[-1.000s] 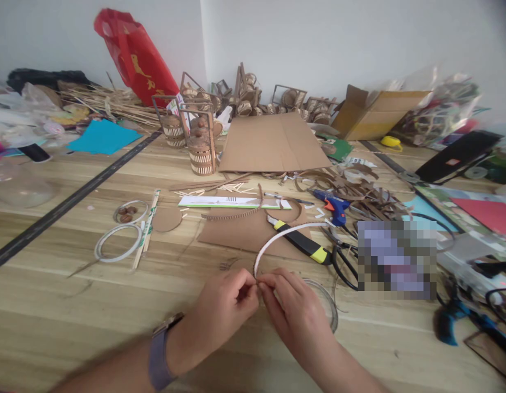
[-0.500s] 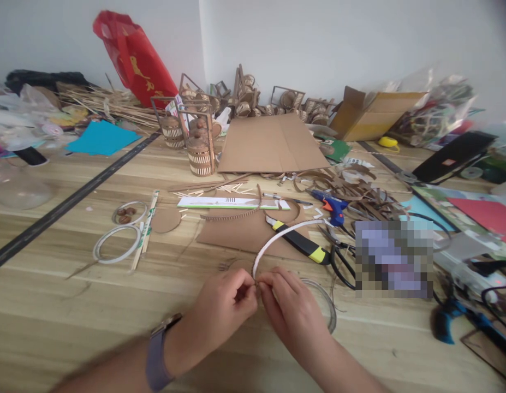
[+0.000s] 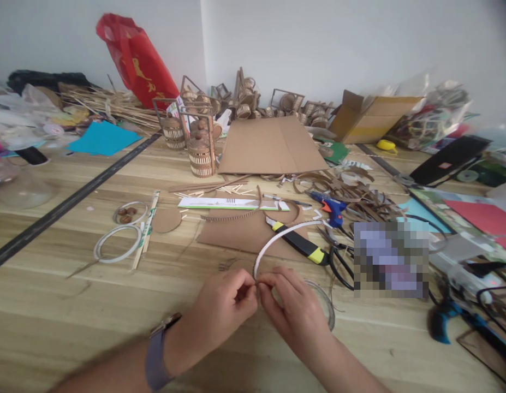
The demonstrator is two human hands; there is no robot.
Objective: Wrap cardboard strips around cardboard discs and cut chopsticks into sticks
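Observation:
A curved corrugated cardboard strip, white on its inner face, arcs up and to the right from my fingertips. My left hand pinches its near end, and my right hand is closed on the same end, thumb and forefinger together. The pinched tip itself is hidden by the fingers. Behind the strip lies a black and yellow utility knife on a brown cardboard piece. A ring-shaped coil shows partly beside my right hand.
A blue glue gun, black-handled scissors and tangled brown strips lie to the right. White rings and a round cardboard piece are on the left. Small woven baskets stand behind, near a large cardboard sheet.
The view has shifted very slightly. Both hands keep the same pinch on the strip, with hardly any visible movement.

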